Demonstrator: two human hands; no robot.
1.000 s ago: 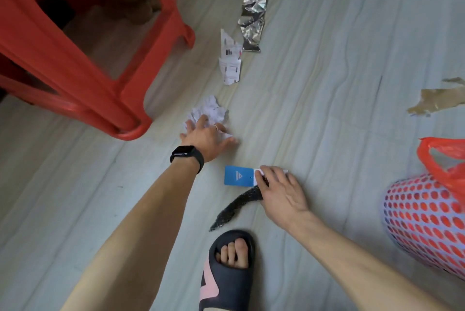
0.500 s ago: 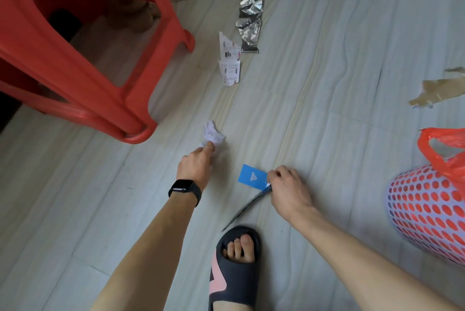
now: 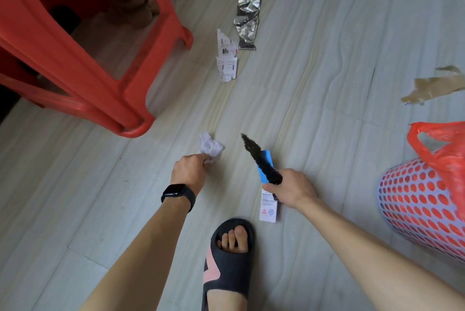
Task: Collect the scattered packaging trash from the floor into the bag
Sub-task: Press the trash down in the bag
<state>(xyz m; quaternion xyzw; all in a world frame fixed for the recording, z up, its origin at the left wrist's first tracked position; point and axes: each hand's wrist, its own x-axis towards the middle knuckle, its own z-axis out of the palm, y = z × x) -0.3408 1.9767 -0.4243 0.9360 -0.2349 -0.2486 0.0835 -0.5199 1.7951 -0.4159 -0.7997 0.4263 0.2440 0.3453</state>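
Hiding its fingers, left hand gripping crumpled paper

Domestic interior, probably a living area. Indicators: pale wood-grain floor, a red plastic chair, a perforated laundry-style basket lined with a red bag, and a foot in a house slipper.

A red plastic stool and a perforated basket lined with a red bag run past the frame's edges. Fingers of the left hand cover part of a crumpled paper, and print on the card is illegible.
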